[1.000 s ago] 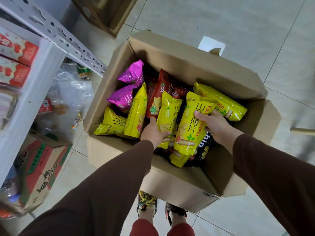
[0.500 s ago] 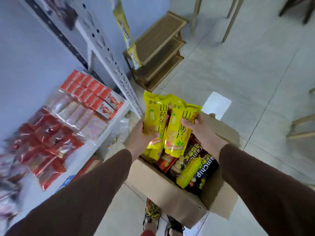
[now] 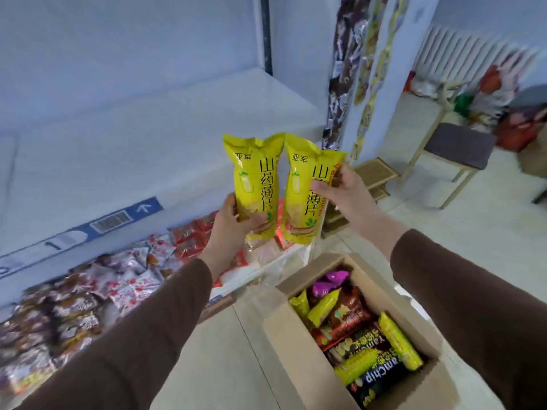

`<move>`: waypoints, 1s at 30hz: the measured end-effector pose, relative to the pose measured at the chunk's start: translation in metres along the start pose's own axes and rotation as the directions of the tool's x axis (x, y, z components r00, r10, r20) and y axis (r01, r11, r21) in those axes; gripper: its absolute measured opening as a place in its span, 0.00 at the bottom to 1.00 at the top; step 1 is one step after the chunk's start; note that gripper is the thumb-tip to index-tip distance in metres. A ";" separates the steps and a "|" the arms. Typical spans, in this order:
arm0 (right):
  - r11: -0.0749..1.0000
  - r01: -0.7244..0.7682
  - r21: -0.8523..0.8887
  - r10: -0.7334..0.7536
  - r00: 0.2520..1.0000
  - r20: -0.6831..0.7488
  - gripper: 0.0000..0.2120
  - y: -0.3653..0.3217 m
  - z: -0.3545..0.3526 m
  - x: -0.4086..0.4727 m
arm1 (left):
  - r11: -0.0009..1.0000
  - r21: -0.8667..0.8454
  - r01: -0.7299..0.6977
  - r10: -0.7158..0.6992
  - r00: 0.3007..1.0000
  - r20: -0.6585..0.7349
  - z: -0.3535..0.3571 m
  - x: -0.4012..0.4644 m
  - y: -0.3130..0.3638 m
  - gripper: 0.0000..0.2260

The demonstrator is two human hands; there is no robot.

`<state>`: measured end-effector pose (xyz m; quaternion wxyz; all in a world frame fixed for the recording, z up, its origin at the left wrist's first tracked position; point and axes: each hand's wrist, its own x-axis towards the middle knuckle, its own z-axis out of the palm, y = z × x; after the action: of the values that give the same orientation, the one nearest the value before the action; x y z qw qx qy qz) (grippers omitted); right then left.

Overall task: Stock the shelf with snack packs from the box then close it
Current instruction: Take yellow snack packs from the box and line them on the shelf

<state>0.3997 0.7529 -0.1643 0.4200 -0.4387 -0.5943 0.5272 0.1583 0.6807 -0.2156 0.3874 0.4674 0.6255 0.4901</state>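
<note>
In the head view, we hold two yellow packs up in front of the shelf (image 3: pixel 165 149). Our left hand (image 3: pixel 228 226) grips the left pack (image 3: pixel 256 184) low on its body, fingers curled round it; our right hand (image 3: pixel 344 190) pinches the right pack (image 3: pixel 307 196) at its right edge, thumb across the front. The packs stand nearly upright, side by side and just touching near their tops, above the shelf's front edge and not yet on it. The shelf's white board looks bare behind them; the tier below (image 3: pixel 88 291) is crowded with red and white sachets.

We judge the stocking step is in hand, mid-carry. The next move calls for reaching forward and setting both packs on the board, probably standing with fronts outward, then going back to the box (image 3: pixel 296 350). It sits open on the floor at lower right with many packs inside, so closing it is far off.

Both yellow packs read "亚军" at the top and "山药薄片" down the front. A dark pack in the box shows "YamChip". The shelf's front edge carries a blue strip with a barcode and an arrow.
</note>
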 end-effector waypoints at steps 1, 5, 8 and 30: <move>0.999 0.044 -0.024 -0.044 0.999 0.024 0.33 -0.021 0.021 -0.002 | 1.000 0.001 -0.026 0.026 0.999 -0.028 -0.026 -0.010 0.011 0.23; 0.984 0.172 -0.035 -0.168 0.981 0.102 0.24 -0.092 0.118 -0.014 | 0.995 0.002 -0.095 0.095 0.985 -0.146 -0.139 -0.056 0.043 0.24; 0.971 0.237 -0.002 -0.233 0.954 0.187 0.26 -0.135 0.197 -0.030 | 0.991 0.009 -0.133 0.132 0.966 -0.221 -0.223 -0.094 0.055 0.23; 0.934 0.310 0.176 -0.354 0.742 0.569 0.30 -0.230 0.567 0.019 | 0.998 0.057 -0.042 0.068 0.781 -0.621 -0.570 -0.139 0.023 0.31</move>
<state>-0.1686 0.6117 0.0139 0.3155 -0.1242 -0.7448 0.5747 -0.3376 0.4051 -0.0641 0.1356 0.3052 0.7140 0.6153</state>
